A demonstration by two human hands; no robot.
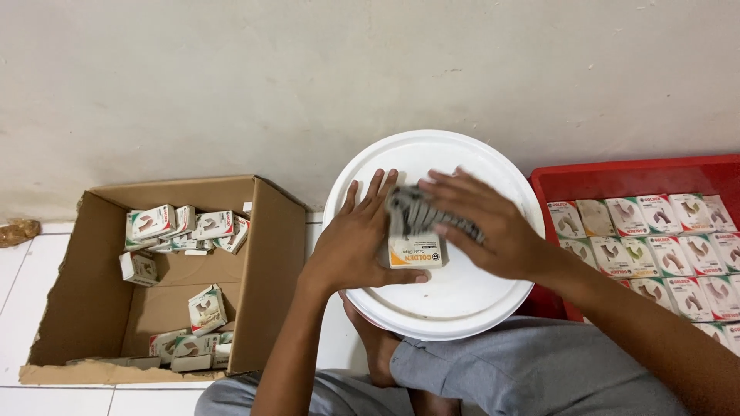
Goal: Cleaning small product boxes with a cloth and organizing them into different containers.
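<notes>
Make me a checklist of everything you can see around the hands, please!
Surface: round white lid, used as a work top, above the person's lap.
Job's things: small white and orange box on the lid; grey clips bunched above it, blurred.
Clutter: cardboard carton at left with small boxes lying loose inside; red tray at right with small boxes packed in rows.
Grippers: left hand flat against the box's left side; right hand over the clips, blurred.
Cables: nothing seen.
Surroundings: pale wall, white floor tiles, small brown lump at far left.
</notes>
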